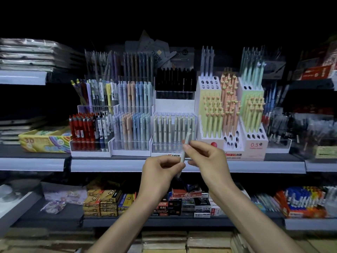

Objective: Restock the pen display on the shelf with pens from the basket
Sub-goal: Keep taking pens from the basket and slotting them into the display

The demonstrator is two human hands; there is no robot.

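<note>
A pale grey-green pen stands nearly upright between both hands, tip down, in front of the shelf edge. My left hand pinches its lower end. My right hand pinches its middle from the right. Just behind it sits the clear pen display with a row of matching pale green pens and a gap near its centre. The basket is out of view.
Other pen racks crowd the shelf: red and pastel pens to the left, black pens behind, a stepped pastel stand to the right. A yellow box lies far left. Small boxes fill the lower shelf.
</note>
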